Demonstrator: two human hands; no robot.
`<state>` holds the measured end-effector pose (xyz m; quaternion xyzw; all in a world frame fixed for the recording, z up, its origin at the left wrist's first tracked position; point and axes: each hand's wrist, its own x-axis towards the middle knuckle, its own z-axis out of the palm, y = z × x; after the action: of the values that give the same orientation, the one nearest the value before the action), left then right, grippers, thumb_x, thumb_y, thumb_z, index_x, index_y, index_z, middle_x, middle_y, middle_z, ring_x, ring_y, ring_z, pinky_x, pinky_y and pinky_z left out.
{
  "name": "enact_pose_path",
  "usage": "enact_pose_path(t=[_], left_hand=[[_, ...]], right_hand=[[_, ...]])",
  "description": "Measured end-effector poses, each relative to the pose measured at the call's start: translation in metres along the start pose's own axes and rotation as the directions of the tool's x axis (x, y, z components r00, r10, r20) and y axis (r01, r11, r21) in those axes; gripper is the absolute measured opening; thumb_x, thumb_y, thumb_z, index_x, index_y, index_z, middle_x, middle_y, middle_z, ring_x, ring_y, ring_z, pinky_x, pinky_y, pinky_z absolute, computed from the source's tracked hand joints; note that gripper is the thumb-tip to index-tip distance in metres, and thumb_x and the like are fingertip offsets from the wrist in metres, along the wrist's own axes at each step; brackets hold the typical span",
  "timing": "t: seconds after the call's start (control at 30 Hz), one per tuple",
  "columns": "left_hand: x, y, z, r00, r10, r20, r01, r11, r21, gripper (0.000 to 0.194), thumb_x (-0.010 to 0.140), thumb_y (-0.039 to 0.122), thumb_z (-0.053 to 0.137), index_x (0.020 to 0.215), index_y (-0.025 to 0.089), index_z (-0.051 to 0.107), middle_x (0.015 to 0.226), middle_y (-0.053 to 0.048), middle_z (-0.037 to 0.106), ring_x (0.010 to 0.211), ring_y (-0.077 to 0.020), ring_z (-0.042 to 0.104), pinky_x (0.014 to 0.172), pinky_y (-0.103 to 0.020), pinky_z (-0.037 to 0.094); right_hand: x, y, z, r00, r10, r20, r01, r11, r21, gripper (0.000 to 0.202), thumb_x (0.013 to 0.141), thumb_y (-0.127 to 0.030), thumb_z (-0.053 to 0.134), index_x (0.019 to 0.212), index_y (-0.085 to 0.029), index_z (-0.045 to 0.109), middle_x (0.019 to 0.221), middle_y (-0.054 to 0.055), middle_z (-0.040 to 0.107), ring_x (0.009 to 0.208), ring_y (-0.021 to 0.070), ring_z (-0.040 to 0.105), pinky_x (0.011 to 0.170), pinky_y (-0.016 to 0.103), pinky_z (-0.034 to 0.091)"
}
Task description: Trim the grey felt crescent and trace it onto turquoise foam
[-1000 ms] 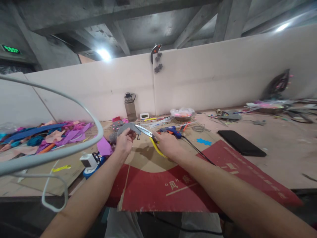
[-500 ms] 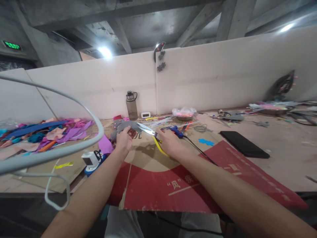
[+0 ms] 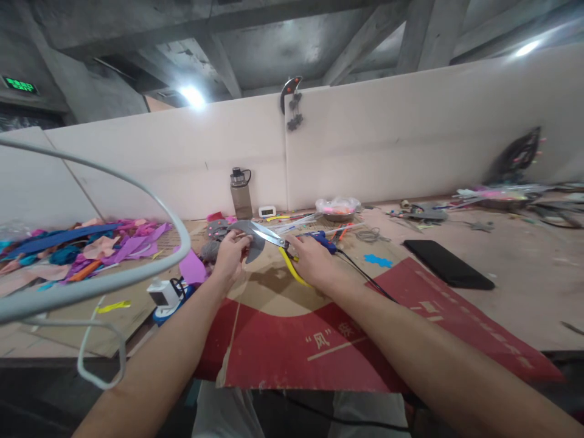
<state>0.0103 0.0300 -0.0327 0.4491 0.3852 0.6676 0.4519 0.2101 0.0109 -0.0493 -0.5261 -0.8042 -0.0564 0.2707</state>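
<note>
My left hand (image 3: 232, 250) pinches a curved grey piece (image 3: 255, 246), which looks like felt, above the cardboard. In my right hand (image 3: 312, 258) are scissors (image 3: 270, 236) with yellow handles, their blades pointing left and lying at the upper edge of the grey piece. Whether the blades are parted is too small to tell. Just behind my left hand sits a grey item with pink dots (image 3: 218, 229). Beyond my right hand lies a blue glue gun (image 3: 325, 241) with a black cord.
Red and brown cardboard (image 3: 292, 347) lies under my hands. A black phone (image 3: 447, 264) is at the right, felt scraps (image 3: 98, 248) at the left. A bottle (image 3: 241, 196) and a bowl (image 3: 338, 214) stand behind. A pale cable loop (image 3: 176, 228) crosses the left foreground.
The grey piece has turned in my left hand, and its curved end now hangs lower beneath the scissor blades. My right hand has barely moved.
</note>
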Motion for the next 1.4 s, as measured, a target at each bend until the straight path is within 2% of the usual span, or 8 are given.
enact_pose_path(t=[0.27, 0.5, 0.77, 0.93, 1.07, 1.17, 1.3, 1.4], left_hand=[[-0.004, 0.0, 0.002, 0.984, -0.055, 0.172, 0.047, 0.998, 0.048, 0.04, 0.056, 0.02, 0.076, 0.093, 0.016, 0.063, 0.077, -0.001, 0.068, 0.066, -0.0138, 0.063, 0.062, -0.024, 0.048], [-0.006, 0.003, 0.004, 0.97, -0.095, 0.222, 0.085, 0.995, 0.055, 0.039, 0.057, 0.02, 0.075, 0.094, 0.015, 0.064, 0.081, -0.003, 0.07, 0.066, -0.0142, 0.064, 0.063, -0.024, 0.05], [-0.003, 0.002, 0.001, 0.971, -0.18, 0.16, 0.169, 0.983, 0.077, 0.03, 0.052, 0.014, 0.072, 0.081, 0.016, 0.064, 0.072, 0.0, 0.066, 0.054, -0.0109, 0.06, 0.05, -0.02, 0.046], [-0.001, 0.001, 0.0, 0.963, -0.19, 0.19, 0.169, 0.978, 0.122, 0.027, 0.051, 0.013, 0.074, 0.077, 0.016, 0.064, 0.068, 0.0, 0.065, 0.057, -0.0129, 0.061, 0.05, -0.021, 0.046], [0.001, -0.002, -0.002, 0.963, -0.186, 0.196, 0.165, 0.979, 0.121, 0.025, 0.058, 0.028, 0.079, 0.074, 0.015, 0.065, 0.066, -0.002, 0.065, 0.055, -0.0124, 0.059, 0.051, -0.021, 0.045], [0.004, -0.005, -0.006, 0.967, -0.182, 0.178, 0.159, 0.978, 0.139, 0.033, 0.06, 0.041, 0.08, 0.07, 0.014, 0.065, 0.06, -0.003, 0.062, 0.05, -0.012, 0.055, 0.049, -0.022, 0.043], [0.011, -0.004, -0.014, 0.95, -0.155, 0.273, 0.1, 0.974, 0.203, 0.036, 0.059, 0.042, 0.082, 0.077, 0.013, 0.07, 0.068, -0.006, 0.066, 0.055, -0.0134, 0.057, 0.053, -0.023, 0.044], [0.014, -0.002, -0.018, 0.955, -0.12, 0.273, 0.049, 0.966, 0.254, 0.033, 0.061, 0.04, 0.081, 0.073, 0.012, 0.07, 0.069, -0.007, 0.067, 0.057, -0.0133, 0.057, 0.056, -0.023, 0.044]], right_hand=[[0.002, 0.004, -0.007, 0.997, -0.061, -0.042, 0.052, 0.983, -0.175, 0.032, 0.093, -0.028, 0.042, 0.121, -0.022, 0.057, 0.104, 0.012, 0.062, 0.099, 0.0239, 0.055, 0.081, 0.03, 0.039], [0.005, 0.007, -0.009, 0.997, -0.039, -0.07, 0.022, 0.973, -0.23, 0.031, 0.092, -0.025, 0.043, 0.119, -0.021, 0.058, 0.103, 0.013, 0.063, 0.101, 0.025, 0.054, 0.082, 0.03, 0.039], [0.006, 0.007, -0.011, 0.999, 0.036, 0.029, -0.035, 0.999, -0.031, 0.03, 0.09, -0.031, 0.048, 0.118, -0.025, 0.057, 0.104, 0.009, 0.067, 0.093, 0.0227, 0.06, 0.072, 0.028, 0.041], [0.008, 0.014, -0.005, 1.0, 0.009, 0.026, -0.011, 0.996, 0.094, 0.034, 0.086, -0.028, 0.053, 0.119, -0.024, 0.057, 0.107, 0.009, 0.066, 0.095, 0.0208, 0.06, 0.075, 0.026, 0.041], [0.009, 0.017, 0.0, 0.997, -0.032, 0.069, 0.022, 0.99, 0.143, 0.037, 0.086, -0.03, 0.055, 0.122, -0.024, 0.056, 0.108, 0.009, 0.065, 0.1, 0.0201, 0.058, 0.084, 0.027, 0.041], [0.009, 0.017, 0.002, 0.995, -0.057, 0.078, 0.045, 0.987, 0.157, 0.039, 0.087, -0.03, 0.054, 0.125, -0.023, 0.055, 0.11, 0.009, 0.064, 0.1, 0.0196, 0.058, 0.085, 0.027, 0.041], [0.01, 0.017, 0.003, 0.993, -0.097, 0.063, 0.084, 0.979, 0.188, 0.041, 0.086, -0.029, 0.056, 0.127, -0.023, 0.053, 0.114, 0.01, 0.061, 0.104, 0.0193, 0.056, 0.086, 0.027, 0.042], [0.009, 0.017, 0.003, 0.992, -0.123, 0.03, 0.117, 0.981, 0.153, 0.045, 0.084, -0.028, 0.058, 0.128, -0.023, 0.051, 0.118, 0.01, 0.058, 0.112, 0.0209, 0.052, 0.091, 0.029, 0.04]])
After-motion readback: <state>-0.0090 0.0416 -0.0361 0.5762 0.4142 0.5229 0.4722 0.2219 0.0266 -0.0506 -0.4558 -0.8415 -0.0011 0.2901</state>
